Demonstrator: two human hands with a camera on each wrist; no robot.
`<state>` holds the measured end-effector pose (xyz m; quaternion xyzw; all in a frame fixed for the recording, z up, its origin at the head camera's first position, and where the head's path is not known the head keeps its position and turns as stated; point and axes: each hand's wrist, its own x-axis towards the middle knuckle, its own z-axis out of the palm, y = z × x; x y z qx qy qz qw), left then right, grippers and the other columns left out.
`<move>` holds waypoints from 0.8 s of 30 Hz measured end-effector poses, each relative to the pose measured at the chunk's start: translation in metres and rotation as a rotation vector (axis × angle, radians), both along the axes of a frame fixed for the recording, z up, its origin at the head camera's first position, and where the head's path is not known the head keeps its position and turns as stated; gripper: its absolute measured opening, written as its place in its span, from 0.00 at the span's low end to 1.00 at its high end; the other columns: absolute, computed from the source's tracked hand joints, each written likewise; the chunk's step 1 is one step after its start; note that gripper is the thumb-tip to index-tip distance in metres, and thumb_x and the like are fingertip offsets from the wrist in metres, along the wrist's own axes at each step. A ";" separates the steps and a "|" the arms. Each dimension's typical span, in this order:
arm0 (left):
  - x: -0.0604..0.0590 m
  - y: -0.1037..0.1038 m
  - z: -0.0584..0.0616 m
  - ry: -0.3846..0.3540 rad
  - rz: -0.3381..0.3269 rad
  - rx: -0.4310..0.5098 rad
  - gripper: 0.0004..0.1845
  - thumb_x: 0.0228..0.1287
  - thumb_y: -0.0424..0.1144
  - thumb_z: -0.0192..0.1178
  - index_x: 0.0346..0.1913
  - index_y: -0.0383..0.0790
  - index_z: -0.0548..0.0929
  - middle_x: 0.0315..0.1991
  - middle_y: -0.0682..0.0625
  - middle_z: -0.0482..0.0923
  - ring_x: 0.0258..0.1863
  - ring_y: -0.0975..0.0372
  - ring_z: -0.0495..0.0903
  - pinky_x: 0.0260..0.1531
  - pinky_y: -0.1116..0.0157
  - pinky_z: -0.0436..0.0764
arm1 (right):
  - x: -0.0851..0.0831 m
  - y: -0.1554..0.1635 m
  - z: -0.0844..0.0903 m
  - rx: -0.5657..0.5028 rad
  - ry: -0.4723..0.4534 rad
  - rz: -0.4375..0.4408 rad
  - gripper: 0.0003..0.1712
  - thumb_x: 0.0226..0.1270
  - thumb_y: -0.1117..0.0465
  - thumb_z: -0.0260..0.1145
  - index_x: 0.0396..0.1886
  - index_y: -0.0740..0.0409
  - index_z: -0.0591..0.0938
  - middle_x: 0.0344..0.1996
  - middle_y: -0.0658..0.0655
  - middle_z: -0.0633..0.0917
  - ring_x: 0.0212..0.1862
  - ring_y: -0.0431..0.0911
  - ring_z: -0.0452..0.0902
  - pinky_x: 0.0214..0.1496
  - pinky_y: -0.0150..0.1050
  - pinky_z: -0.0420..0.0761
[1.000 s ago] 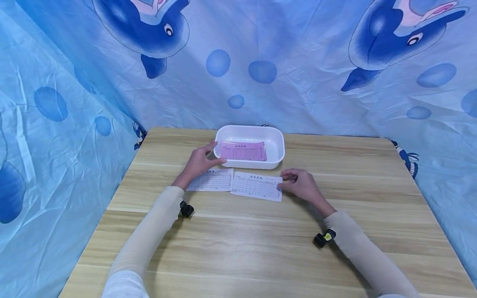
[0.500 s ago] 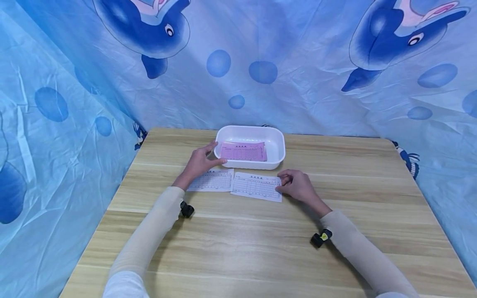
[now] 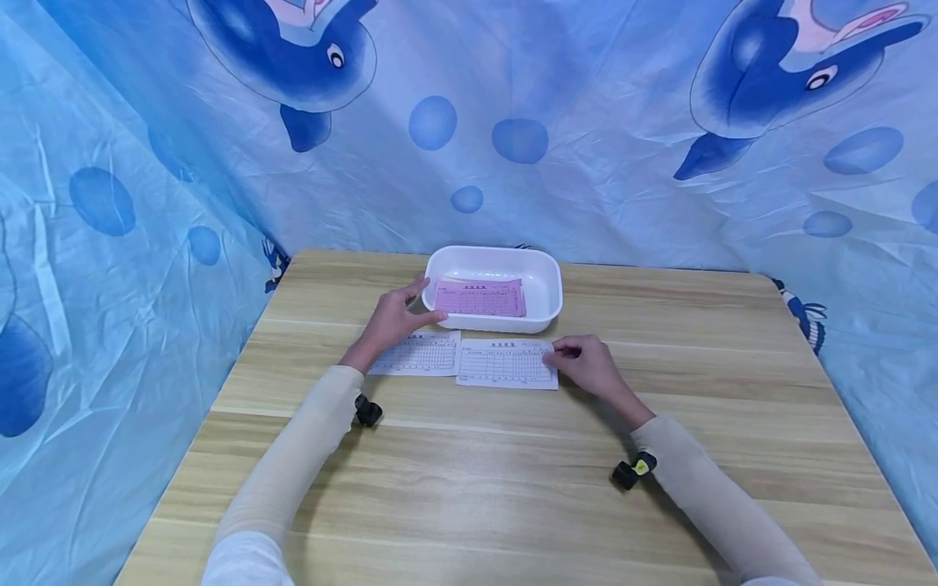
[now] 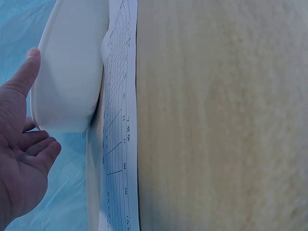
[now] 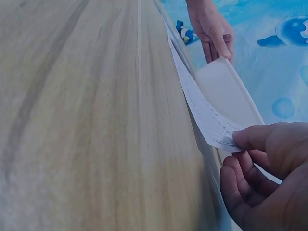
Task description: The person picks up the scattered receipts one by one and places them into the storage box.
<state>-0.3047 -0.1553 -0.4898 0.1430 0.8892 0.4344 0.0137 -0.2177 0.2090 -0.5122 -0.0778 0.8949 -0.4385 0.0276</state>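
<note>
My left hand holds the left end of a white plastic basin, thumb on its near rim and fingers at its side. In the left wrist view the thumb lies along the basin's rim. Inside the basin lies a stack of pink printed slips. My right hand pinches the right edge of a white printed form between thumb and fingers. In the right wrist view that edge of the form curls up off the table. A second white form lies to its left, partly behind my left hand.
The wooden table stretches in front of and on both sides of the basin. A blue curtain with printed dolphins hangs close behind the table's back edge and along its sides.
The right-hand form has turned slightly, so its lower edge now lies nearly level beside the other form. My right hand has shifted a little onto its edge; my left hand stays on the basin.
</note>
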 end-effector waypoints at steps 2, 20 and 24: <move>0.000 0.000 0.000 0.003 0.000 0.000 0.50 0.57 0.59 0.74 0.77 0.40 0.65 0.79 0.42 0.59 0.76 0.48 0.63 0.72 0.51 0.69 | 0.000 0.000 -0.001 -0.026 0.006 -0.011 0.10 0.68 0.59 0.73 0.44 0.60 0.90 0.36 0.55 0.89 0.36 0.46 0.81 0.35 0.33 0.80; 0.002 0.001 0.003 0.003 -0.012 -0.001 0.51 0.57 0.59 0.74 0.77 0.38 0.65 0.79 0.42 0.58 0.75 0.47 0.64 0.72 0.50 0.70 | 0.008 0.007 0.016 -0.151 0.023 -0.092 0.11 0.68 0.62 0.72 0.44 0.64 0.89 0.40 0.61 0.90 0.38 0.43 0.84 0.38 0.29 0.83; 0.002 0.001 0.003 -0.001 -0.008 0.000 0.51 0.57 0.59 0.74 0.77 0.39 0.64 0.79 0.43 0.58 0.75 0.48 0.63 0.72 0.51 0.70 | 0.009 0.011 0.021 -0.147 0.034 -0.102 0.11 0.67 0.61 0.73 0.45 0.64 0.89 0.41 0.61 0.90 0.38 0.43 0.84 0.39 0.28 0.84</move>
